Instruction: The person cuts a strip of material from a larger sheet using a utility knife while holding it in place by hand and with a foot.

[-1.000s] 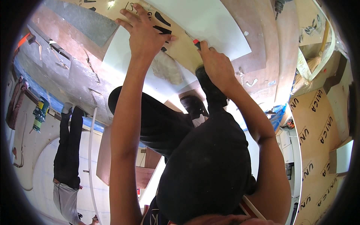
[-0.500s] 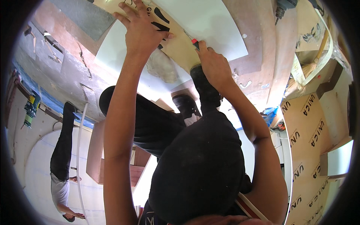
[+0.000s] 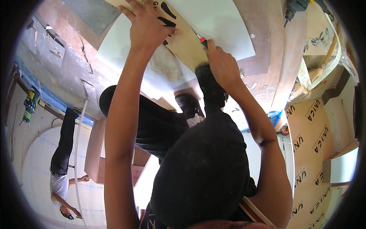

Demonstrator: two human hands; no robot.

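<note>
Workshop floor (image 3: 76, 72), rough grey concrete w/ brownish patches, fills the upper left. Brown plywood boards (image 3: 267, 45) lie across the upper right; printed cardboard sheets (image 3: 305, 145) stack along the right edge. One big white sheet (image 3: 221, 23) lies flat on the floor, w/ one tan strip (image 3: 187, 45) w/ black marks laid diagonally over it. One other person (image 3: 63, 160) stands at far left, dark trousers, white top. One power drill (image 3: 295, 7) at top right. Two hands: left hand (image 3: 146, 28) spread flat, pressing the tan strip down, holding nothing. Right hand (image 3: 223, 65) closed around one red-tipped cutter (image 3: 203, 41), tip at the strip's edge on the white sheet. Two dark shoes below: nearer one (image 3: 209, 86) just under the right hand.
</note>
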